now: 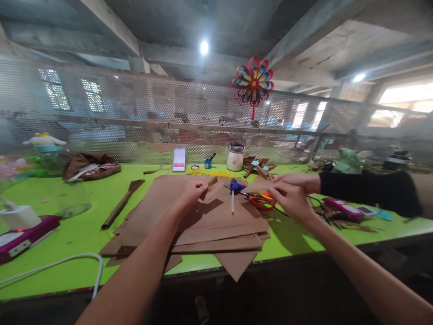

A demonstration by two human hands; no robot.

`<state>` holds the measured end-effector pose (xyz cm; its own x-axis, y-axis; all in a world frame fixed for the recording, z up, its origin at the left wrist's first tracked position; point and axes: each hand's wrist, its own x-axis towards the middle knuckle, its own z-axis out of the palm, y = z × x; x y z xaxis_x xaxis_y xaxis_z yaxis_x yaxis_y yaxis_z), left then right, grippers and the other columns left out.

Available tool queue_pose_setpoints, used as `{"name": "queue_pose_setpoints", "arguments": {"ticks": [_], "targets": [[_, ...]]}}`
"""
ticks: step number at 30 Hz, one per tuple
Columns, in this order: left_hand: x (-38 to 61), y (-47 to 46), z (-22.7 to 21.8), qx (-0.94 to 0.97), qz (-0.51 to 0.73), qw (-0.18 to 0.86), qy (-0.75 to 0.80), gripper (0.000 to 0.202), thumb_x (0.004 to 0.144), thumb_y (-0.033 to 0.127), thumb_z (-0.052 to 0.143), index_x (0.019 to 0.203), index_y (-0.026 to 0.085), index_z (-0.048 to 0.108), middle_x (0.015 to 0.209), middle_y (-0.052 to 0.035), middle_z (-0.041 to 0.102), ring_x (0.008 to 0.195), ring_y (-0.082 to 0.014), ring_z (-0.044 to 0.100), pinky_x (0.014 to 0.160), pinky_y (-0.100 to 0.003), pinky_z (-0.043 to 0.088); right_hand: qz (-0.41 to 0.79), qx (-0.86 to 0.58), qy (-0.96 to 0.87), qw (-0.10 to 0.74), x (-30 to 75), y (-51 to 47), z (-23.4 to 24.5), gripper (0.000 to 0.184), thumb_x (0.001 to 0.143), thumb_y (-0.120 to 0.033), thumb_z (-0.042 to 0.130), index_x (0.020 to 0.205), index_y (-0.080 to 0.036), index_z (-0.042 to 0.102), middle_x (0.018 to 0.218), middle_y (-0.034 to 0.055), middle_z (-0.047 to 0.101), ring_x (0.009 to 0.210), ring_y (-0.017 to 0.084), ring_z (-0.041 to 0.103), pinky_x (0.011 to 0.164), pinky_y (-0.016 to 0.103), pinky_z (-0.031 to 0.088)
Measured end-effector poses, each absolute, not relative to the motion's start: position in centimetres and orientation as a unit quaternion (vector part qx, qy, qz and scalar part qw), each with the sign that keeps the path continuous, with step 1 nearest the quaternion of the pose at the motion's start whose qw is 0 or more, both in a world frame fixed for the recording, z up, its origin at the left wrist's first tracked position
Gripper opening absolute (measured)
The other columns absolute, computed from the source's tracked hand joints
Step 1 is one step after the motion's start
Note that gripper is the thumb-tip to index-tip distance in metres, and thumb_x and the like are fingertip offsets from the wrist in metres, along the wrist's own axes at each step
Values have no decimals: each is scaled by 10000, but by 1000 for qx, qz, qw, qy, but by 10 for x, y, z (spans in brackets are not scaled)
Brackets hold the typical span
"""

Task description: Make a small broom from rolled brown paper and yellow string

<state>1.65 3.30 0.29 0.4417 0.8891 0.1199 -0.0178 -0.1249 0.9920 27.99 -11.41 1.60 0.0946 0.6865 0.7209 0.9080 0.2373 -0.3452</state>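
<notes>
Several brown cardboard sheets [216, 225] lie stacked on the green table [77, 225]. My left hand [191, 192] rests on the stack, fingers curled and pinching the edge of a cardboard piece [208, 192]. My right hand [291, 201] is closed beside red scissors [259, 201]; what its fingers hold is hidden. Between my hands lies a blue glue gun [234, 185] with a white glue stick. A co-worker's hand [299, 180] in a black sleeve reaches in from the right and lies flat just behind my right hand.
Along the back, by a mesh screen, stand a phone [179, 159] and a white jar [235, 158], with a paper pinwheel [253, 83] above. At left are a pink device [23, 234], a white charger [18, 216] and a cable [67, 262]. Right: pink gadgets [341, 206] and scraps.
</notes>
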Motion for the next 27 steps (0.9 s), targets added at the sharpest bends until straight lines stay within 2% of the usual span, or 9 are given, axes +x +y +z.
{"name": "queue_pose_setpoints", "arguments": {"ticks": [2, 5, 8, 11, 13, 17, 22, 24, 27], "targets": [[16, 38, 4, 667, 407, 479, 401, 246, 700, 278, 560, 513, 166, 446, 475, 20, 389, 448, -81, 347, 418, -221, 256, -154, -589, -677, 414, 280, -116, 19, 216, 802, -258, 488, 743, -149, 665, 722, 70, 672, 668, 181, 591, 664, 299, 448], [16, 41, 5, 682, 398, 430, 438, 230, 702, 308, 520, 536, 169, 443, 485, 24, 393, 443, -89, 361, 414, -220, 260, -189, -550, -739, 341, 268, -121, 13, 194, 773, -192, 491, 860, -151, 659, 893, 101, 654, 860, 228, 573, 796, 360, 435], [18, 41, 3, 696, 382, 409, 449, 213, 707, 326, 497, 568, 166, 472, 487, 28, 392, 448, -97, 373, 417, -221, 269, -184, -530, -796, 228, 261, -128, -6, 418, 730, -195, 529, 1142, -130, 547, 1200, 141, 525, 1121, 286, 442, 948, 441, 346], [20, 44, -1, 702, 379, 411, 442, 230, 719, 365, 482, 632, 158, 535, 509, 22, 430, 459, -104, 387, 425, -224, 275, -116, -535, -818, 175, 263, -130, -31, 446, 811, -233, 449, 1244, -128, 440, 1256, 136, 484, 1146, 240, 442, 956, 403, 366], [20, 47, -4, 703, 381, 413, 435, 255, 721, 386, 475, 664, 153, 561, 534, 13, 468, 470, -108, 404, 433, -224, 280, -105, -565, -798, 183, 264, -127, -43, 438, 855, -313, 409, 1260, -146, 418, 1269, 129, 480, 1161, 245, 429, 959, 418, 363], [19, 50, -8, 694, 390, 425, 431, 248, 707, 377, 499, 628, 150, 563, 527, 6, 492, 488, -113, 430, 455, -222, 276, -112, -607, -762, 197, 258, -110, -50, 472, 830, -424, 449, 1203, -137, 483, 1146, 147, 560, 1048, 274, 489, 889, 429, 400], [18, 45, -2, 657, 420, 485, 396, 256, 670, 384, 579, 603, 138, 550, 542, 12, 504, 507, -98, 434, 492, -219, 306, -120, -609, -759, 196, 259, -94, -43, 285, 840, -268, 401, 952, -192, 652, 947, 102, 641, 880, 234, 550, 802, 389, 420], [19, 43, 1, 609, 433, 569, 343, 269, 624, 386, 646, 671, 130, 580, 606, -1, 544, 543, -100, 464, 518, -220, 335, -94, -621, -742, 232, 266, -97, -35, 294, 833, -255, 389, 883, -189, 671, 817, 82, 658, 767, 217, 574, 698, 350, 443], [20, 40, 4, 536, 440, 677, 248, 279, 585, 349, 712, 737, 137, 613, 692, -24, 589, 609, -106, 508, 574, -229, 380, -12, -664, -657, 357, 276, -104, -16, 313, 799, -377, 463, 734, -154, 673, 596, 53, 627, 569, 200, 563, 533, 313, 430]]}}
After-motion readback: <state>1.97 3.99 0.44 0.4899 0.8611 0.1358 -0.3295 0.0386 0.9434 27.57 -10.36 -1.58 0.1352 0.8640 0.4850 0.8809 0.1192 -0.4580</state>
